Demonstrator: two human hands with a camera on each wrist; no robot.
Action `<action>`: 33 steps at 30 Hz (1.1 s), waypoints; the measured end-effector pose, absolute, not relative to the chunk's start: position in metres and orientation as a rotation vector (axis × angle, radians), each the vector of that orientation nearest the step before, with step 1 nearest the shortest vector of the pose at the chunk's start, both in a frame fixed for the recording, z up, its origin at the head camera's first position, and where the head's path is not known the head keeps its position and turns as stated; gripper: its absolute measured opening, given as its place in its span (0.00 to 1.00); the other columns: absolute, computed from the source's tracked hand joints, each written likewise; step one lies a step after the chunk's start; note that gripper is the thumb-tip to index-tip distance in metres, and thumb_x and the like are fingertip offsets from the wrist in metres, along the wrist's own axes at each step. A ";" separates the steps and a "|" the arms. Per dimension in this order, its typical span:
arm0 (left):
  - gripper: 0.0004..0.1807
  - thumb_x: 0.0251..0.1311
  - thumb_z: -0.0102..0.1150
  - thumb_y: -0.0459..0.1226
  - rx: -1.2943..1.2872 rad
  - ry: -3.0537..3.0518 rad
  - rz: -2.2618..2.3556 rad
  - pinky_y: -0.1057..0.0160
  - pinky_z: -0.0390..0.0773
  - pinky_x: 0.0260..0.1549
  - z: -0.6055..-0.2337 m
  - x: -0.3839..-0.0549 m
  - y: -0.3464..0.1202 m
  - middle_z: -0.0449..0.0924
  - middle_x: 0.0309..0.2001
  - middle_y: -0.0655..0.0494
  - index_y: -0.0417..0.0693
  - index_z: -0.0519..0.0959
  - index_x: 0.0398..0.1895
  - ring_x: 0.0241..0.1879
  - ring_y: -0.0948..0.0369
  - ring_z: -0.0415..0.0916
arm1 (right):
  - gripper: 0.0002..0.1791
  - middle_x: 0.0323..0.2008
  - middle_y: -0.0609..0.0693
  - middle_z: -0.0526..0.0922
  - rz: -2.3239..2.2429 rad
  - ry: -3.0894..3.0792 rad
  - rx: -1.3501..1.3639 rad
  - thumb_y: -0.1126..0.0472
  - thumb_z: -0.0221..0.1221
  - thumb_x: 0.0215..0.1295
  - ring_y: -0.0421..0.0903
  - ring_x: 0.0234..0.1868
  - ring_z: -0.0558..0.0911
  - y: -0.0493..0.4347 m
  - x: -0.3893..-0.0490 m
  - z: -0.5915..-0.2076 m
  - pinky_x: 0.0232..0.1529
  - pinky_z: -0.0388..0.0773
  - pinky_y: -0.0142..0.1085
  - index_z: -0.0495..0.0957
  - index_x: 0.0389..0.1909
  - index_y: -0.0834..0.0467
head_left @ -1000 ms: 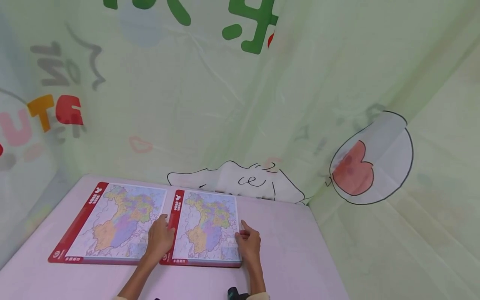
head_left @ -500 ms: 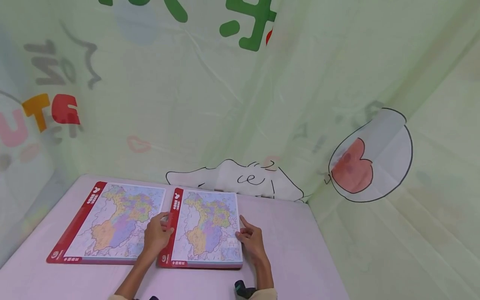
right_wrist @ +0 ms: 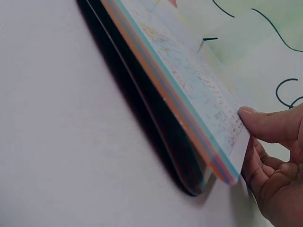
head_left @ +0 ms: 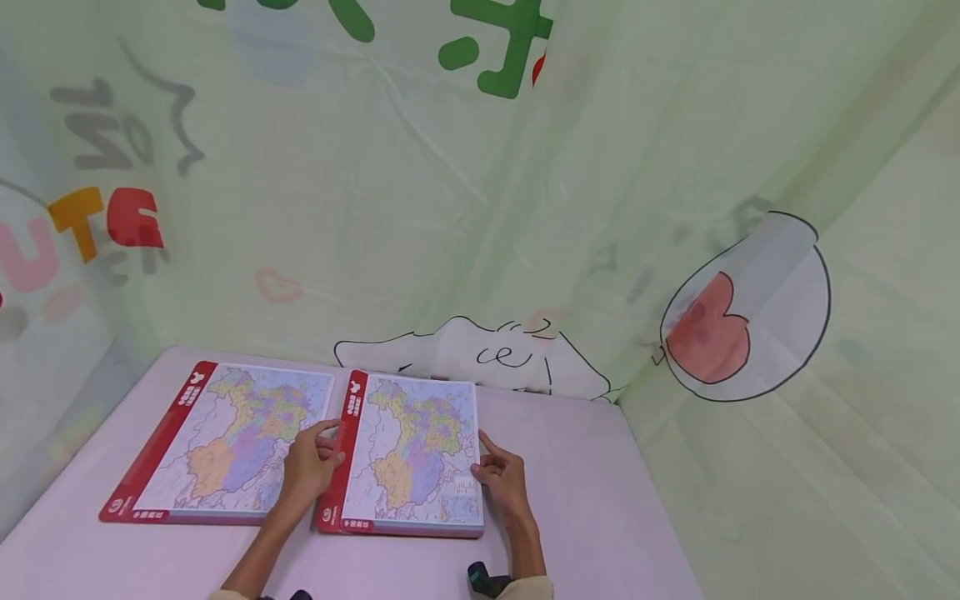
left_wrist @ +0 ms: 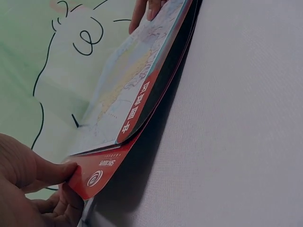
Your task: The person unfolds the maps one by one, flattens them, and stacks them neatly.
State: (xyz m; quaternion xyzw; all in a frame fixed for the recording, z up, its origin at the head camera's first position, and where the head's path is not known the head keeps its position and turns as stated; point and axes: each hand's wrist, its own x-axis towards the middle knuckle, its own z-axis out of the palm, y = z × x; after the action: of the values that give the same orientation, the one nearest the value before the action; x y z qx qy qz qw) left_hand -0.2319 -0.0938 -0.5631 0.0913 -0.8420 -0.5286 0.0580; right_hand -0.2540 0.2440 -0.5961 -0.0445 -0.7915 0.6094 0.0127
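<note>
Two map boards with red left-hand bands and multicoloured maps lie side by side. The right map board (head_left: 416, 442) is between both hands. My left hand (head_left: 309, 465) pinches its red edge; in the left wrist view the thumb (left_wrist: 52, 172) is on top and the fingers are curled underneath. My right hand (head_left: 504, 479) pinches the opposite edge, its thumb (right_wrist: 265, 124) over the printed face and fingers below. Layered coloured edges and a dark underside show in the right wrist view. My left forearm and hand overlap the left map board (head_left: 240, 442) in the head view.
The boards are on a pale pink tabletop (head_left: 585, 500), close to its far edge. Printed pale-green fabric (head_left: 420, 208) hangs behind and along the sides. A dark wrist device (head_left: 486, 579) shows at the right cuff.
My left fingers have gone from lying beside the right map board to gripping its red edge. My right hand has shifted its hold slightly, and the board's far end has risen slightly in view.
</note>
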 end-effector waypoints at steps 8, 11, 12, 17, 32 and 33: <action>0.31 0.65 0.71 0.25 0.268 -2.562 -1.560 0.61 0.78 0.37 -0.561 -0.234 -0.098 0.86 0.45 0.38 0.39 0.79 0.72 0.41 0.50 0.84 | 0.35 0.41 0.53 0.78 1.913 -2.440 -0.165 0.74 0.65 0.70 0.43 0.37 0.75 0.239 -0.251 -0.588 0.38 0.76 0.27 0.77 0.76 0.52; 0.31 0.64 0.72 0.26 0.280 -2.584 -1.522 0.61 0.74 0.36 -0.561 -0.234 -0.099 0.87 0.46 0.39 0.42 0.80 0.72 0.42 0.50 0.85 | 0.35 0.39 0.51 0.76 1.903 -2.433 -0.182 0.74 0.65 0.70 0.44 0.38 0.73 0.237 -0.251 -0.585 0.38 0.74 0.27 0.77 0.76 0.50; 0.31 0.64 0.72 0.26 0.284 -2.591 -1.513 0.61 0.73 0.36 -0.561 -0.234 -0.099 0.87 0.46 0.40 0.43 0.80 0.71 0.43 0.50 0.85 | 0.35 0.39 0.51 0.76 1.894 -2.434 -0.189 0.74 0.65 0.70 0.44 0.38 0.73 0.236 -0.251 -0.584 0.37 0.74 0.28 0.77 0.76 0.50; 0.31 0.63 0.72 0.27 0.273 -2.593 -1.479 0.61 0.73 0.33 -0.560 -0.235 -0.103 0.88 0.45 0.41 0.45 0.81 0.71 0.42 0.50 0.86 | 0.35 0.38 0.50 0.75 1.851 -2.428 -0.258 0.73 0.63 0.71 0.46 0.41 0.72 0.230 -0.255 -0.584 0.38 0.72 0.29 0.77 0.76 0.47; 0.28 0.64 0.70 0.27 0.227 -2.542 -1.403 0.60 0.74 0.30 -0.555 -0.235 -0.114 0.90 0.43 0.39 0.42 0.81 0.69 0.39 0.49 0.87 | 0.34 0.41 0.53 0.75 1.797 -2.317 -0.309 0.76 0.58 0.73 0.46 0.43 0.70 0.222 -0.258 -0.577 0.37 0.67 0.28 0.76 0.77 0.49; 0.28 0.64 0.69 0.27 0.230 -2.541 -1.393 0.60 0.74 0.30 -0.555 -0.234 -0.114 0.90 0.43 0.39 0.41 0.81 0.69 0.39 0.48 0.88 | 0.34 0.41 0.53 0.75 1.798 -2.307 -0.304 0.76 0.58 0.73 0.46 0.42 0.70 0.222 -0.258 -0.576 0.37 0.68 0.28 0.77 0.76 0.50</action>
State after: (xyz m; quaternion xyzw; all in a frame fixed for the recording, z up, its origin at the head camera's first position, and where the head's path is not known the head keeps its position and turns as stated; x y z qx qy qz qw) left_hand -0.2343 -0.1144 -0.5549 0.0785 -0.8681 -0.4759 0.1169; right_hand -0.2580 0.2219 -0.5761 -0.1029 -0.7805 0.6084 0.1002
